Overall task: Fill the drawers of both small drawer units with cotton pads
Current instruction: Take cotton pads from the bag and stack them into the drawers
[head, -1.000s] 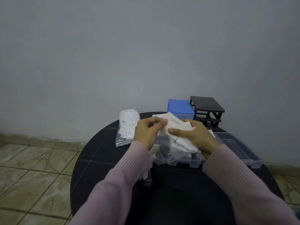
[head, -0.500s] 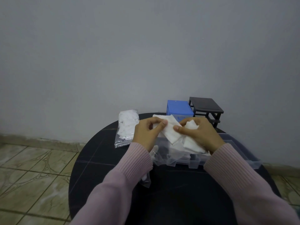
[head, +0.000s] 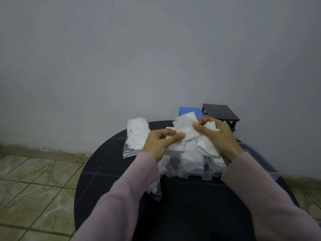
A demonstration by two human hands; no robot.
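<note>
Both hands work a bunch of square cotton pads (head: 186, 129) above the clear drawer (head: 208, 173) that lies pulled out on the round dark surface (head: 107, 171). The left hand (head: 159, 142) pinches a lower pad between thumb and curled fingers, and the right hand (head: 219, 138) grips the main bunch, thumb pressed on the top pad. The step looks like peeling pads apart, so a light slide of the thumb should free one layer without dragging the rest. Keep the bunch low over the drawer so strays fall inside, and lay pads flat so more fit. The blue drawer unit (head: 191, 112) and the black drawer unit (head: 219, 114) stand behind the hands; a full bag of pads (head: 136, 136) lies to the left
</note>
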